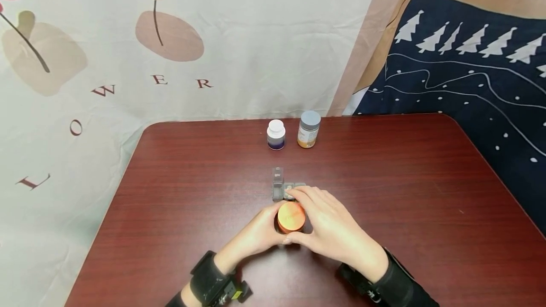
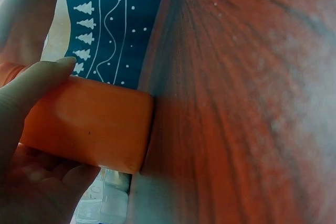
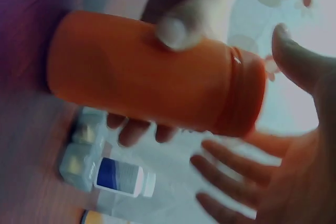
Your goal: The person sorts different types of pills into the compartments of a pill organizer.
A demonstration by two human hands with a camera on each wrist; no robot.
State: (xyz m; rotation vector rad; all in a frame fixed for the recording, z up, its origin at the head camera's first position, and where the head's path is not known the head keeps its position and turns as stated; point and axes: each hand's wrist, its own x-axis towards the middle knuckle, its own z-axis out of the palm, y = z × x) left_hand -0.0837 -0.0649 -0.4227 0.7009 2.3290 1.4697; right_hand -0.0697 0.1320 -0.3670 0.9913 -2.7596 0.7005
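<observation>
An orange bottle [image 1: 291, 217] with a screw lid stands upright near the middle of the table. My left hand [image 1: 261, 231] grips its body, with the thumb on one side and the fingers curled round the other, as the left wrist view shows. Around the lid [image 3: 248, 94], my right hand [image 1: 330, 224] hovers with its fingers spread and slightly bent. The right wrist view shows a gap between that thumb and the lid. Just behind the bottle lies a translucent grey pill organizer [image 1: 277, 189], one lid raised at its left end, partly hidden by the right hand. Pale contents show in its compartments.
Toward the table's back edge stand a white bottle [image 1: 276, 131] with a dark blue band and, to its right, a clear bottle [image 1: 308, 131] with a grey lid and yellowish contents. A printed cloth [image 1: 264, 41] hangs behind the dark red wooden table [image 1: 192, 174].
</observation>
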